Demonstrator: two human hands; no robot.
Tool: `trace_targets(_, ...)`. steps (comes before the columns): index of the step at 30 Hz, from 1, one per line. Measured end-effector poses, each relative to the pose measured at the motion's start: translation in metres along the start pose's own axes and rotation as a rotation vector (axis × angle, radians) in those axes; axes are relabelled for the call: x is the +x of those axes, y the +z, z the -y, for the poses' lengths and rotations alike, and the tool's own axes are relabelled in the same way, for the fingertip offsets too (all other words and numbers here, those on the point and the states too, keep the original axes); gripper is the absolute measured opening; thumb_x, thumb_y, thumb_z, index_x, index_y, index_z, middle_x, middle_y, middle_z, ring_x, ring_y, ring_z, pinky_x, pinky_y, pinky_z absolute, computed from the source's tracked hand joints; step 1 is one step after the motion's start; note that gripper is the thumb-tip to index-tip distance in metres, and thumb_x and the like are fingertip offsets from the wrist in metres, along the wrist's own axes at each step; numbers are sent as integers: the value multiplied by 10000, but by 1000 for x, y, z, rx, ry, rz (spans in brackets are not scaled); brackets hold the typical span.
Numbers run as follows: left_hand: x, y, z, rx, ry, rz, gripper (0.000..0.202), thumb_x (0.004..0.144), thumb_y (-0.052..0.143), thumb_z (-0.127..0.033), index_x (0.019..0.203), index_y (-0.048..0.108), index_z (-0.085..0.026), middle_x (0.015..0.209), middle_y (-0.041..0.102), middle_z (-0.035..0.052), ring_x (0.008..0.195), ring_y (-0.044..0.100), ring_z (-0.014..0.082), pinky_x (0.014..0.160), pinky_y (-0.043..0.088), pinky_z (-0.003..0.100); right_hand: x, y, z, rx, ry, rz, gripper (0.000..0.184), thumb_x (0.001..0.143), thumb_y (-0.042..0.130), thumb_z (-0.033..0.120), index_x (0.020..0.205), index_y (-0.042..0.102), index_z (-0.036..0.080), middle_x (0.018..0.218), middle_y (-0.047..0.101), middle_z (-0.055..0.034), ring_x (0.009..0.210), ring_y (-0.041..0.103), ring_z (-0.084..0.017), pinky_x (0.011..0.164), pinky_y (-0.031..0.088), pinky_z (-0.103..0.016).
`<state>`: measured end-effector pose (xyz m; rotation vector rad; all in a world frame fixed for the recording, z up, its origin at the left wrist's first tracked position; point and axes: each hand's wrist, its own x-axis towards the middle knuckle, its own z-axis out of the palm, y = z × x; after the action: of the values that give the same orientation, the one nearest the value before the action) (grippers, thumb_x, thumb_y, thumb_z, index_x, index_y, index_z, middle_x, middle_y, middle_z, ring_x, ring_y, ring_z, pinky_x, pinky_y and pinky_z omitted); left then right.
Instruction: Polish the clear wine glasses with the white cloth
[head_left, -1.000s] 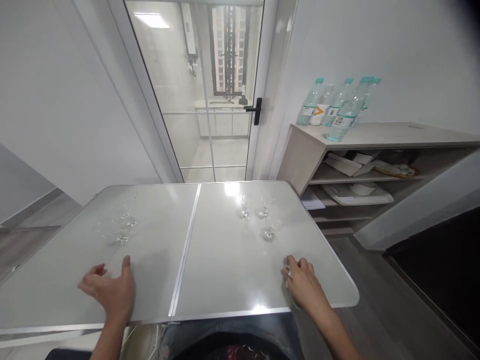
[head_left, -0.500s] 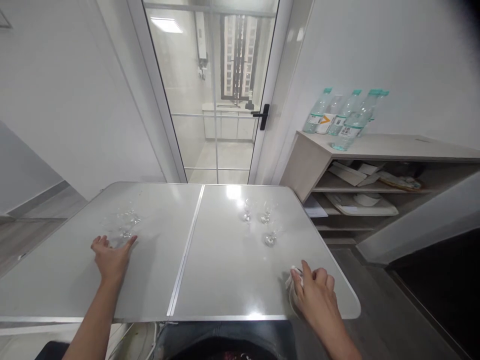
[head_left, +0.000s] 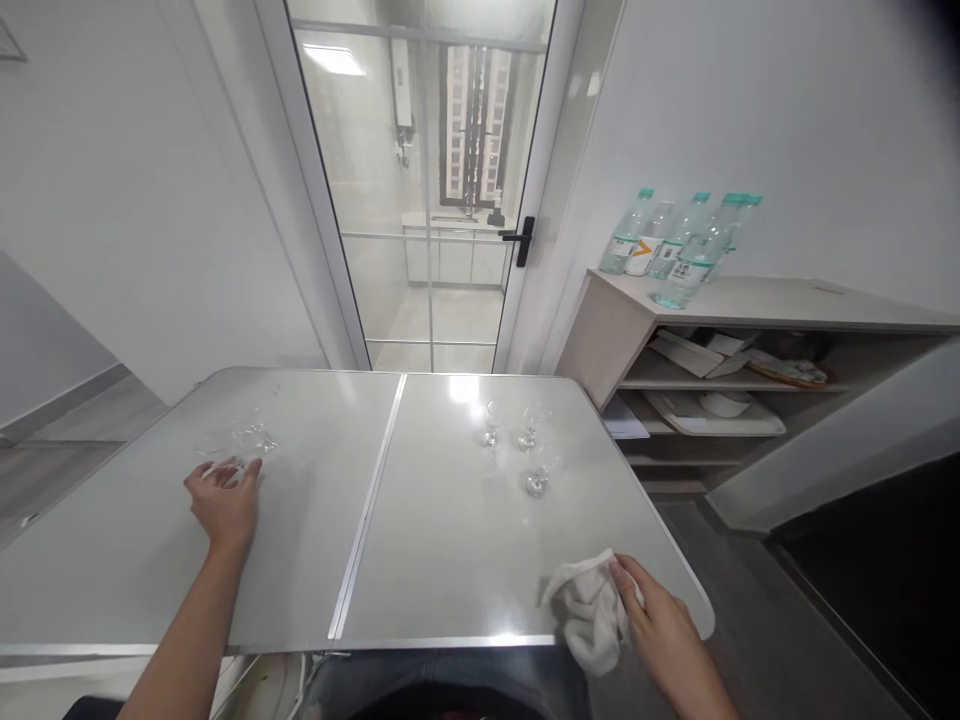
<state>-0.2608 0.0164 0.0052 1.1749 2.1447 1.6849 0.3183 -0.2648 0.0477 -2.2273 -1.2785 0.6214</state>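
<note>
At the table's left side my left hand (head_left: pixel 225 500) has its fingers curled round a clear stemmed glass (head_left: pixel 234 463), mostly hidden by the fingers. Just beyond the hand is more clear glassware (head_left: pixel 259 438), too transparent to separate fully. My right hand (head_left: pixel 654 618) pinches a white cloth (head_left: pixel 592 612), which hangs crumpled over the table's near right edge. Three small clear stemmed glasses stand on the right half: one nearest me (head_left: pixel 537 484), one behind it (head_left: pixel 528 440), and one further left (head_left: pixel 491 436).
The glossy white table (head_left: pixel 442 540) has a metal seam down its middle. A glass door (head_left: pixel 431 240) with a black handle lies beyond it. At right, a wooden shelf unit (head_left: pixel 622 335) carries several plastic bottles (head_left: pixel 686 265) on top and papers and trays inside.
My left hand has gone from spread fingers to closed round the glass. My right hand has lifted the white cloth, which now hangs loose and in fuller view.
</note>
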Motion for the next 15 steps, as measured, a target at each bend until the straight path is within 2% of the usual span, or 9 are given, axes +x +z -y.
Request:
trace_targets(2, 2, 0, -6, -13, -30, 30, 816, 732, 845, -387, 1326, 356, -115, 1239, 666, 142, 1089, 675, 229, 966, 555, 388, -2, -1, 2, 177, -48, -8, 559, 890, 457, 670, 1119, 709, 226, 1104, 788, -138, 1064, 734, -310, 857, 558, -314)
trace_targets(4, 2, -2, -13, -37, -54, 59, 796, 741, 843, -394, 1310, 355, -126, 1252, 665, 132, 1062, 681, 216, 941, 558, 377, -5, -2, 7, 305, -85, 14, 491, 838, 572, 619, 1093, 706, 221, 1109, 781, -116, 1070, 724, -296, 895, 557, -310)
trace_targets(6, 0, -3, -20, -80, -46, 72, 681, 795, 790, -403, 1274, 379, -148, 1255, 663, 120, 1065, 685, 217, 911, 557, 367, -9, -3, 12, 381, -103, 65, 364, 798, 633, 518, 992, 702, 218, 1005, 783, -80, 980, 728, -283, 874, 564, -318)
trace_targets(8, -4, -5, -26, -124, -17, 81, 574, 858, 711, -433, 1256, 402, -159, 1266, 656, 131, 1112, 679, 243, 894, 551, 370, -13, -4, 16, 419, -63, 80, 296, 708, 684, 452, 879, 695, 210, 904, 777, -61, 908, 722, -292, 845, 573, -340)
trace_targets(11, -13, -11, -34, -150, 0, 76, 551, 896, 643, -464, 1282, 408, -149, 1295, 638, 169, 1205, 651, 299, 902, 543, 404, -15, -3, 18, 484, 33, 27, 395, 598, 746, 445, 897, 747, 186, 994, 800, -101, 1015, 718, -352, 918, 569, -400)
trace_targets(13, -20, -17, -40, -155, 13, 54, 570, 905, 633, -467, 1322, 397, -158, 1303, 636, 159, 1229, 642, 309, 914, 542, 423, -15, -1, 17, 549, 77, 12, 483, 613, 760, 469, 989, 783, 168, 1104, 799, -135, 1110, 704, -378, 984, 549, -430)
trace_targets(15, -29, -25, -47, -158, 42, 26, 588, 910, 638, -481, 1351, 400, -175, 1270, 652, 128, 1168, 674, 290, 914, 549, 428, -15, 1, 15, 592, 100, 32, 522, 656, 753, 491, 1052, 794, 154, 1154, 790, -147, 1151, 696, -387, 1022, 533, -449)
